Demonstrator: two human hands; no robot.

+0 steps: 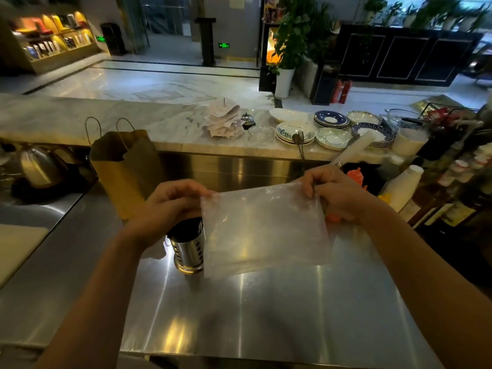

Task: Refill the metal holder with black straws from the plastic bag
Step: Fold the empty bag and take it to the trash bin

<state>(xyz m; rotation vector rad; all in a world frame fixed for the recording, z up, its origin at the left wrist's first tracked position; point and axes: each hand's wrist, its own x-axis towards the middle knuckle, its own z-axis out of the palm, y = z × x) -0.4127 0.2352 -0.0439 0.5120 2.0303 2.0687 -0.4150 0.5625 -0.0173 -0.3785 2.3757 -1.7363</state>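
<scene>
A clear plastic bag (266, 230) hangs flat above the steel counter, and nothing dark shows inside it. My left hand (167, 206) pinches its top left corner. My right hand (335, 193) pinches its top right corner. Just left of the bag, under my left hand, stands the perforated metal holder (187, 249). Black straws (187, 229) fill its dark top. The bag's left edge covers part of the holder's right side.
A brown paper bag (125, 166) stands behind the holder. A kettle (40, 166) sits at the left. Stacked plates (295, 131), a receipt spike (223, 118) and a bell are on the marble ledge (80, 121). Bottles and cups (404, 182) crowd the right side.
</scene>
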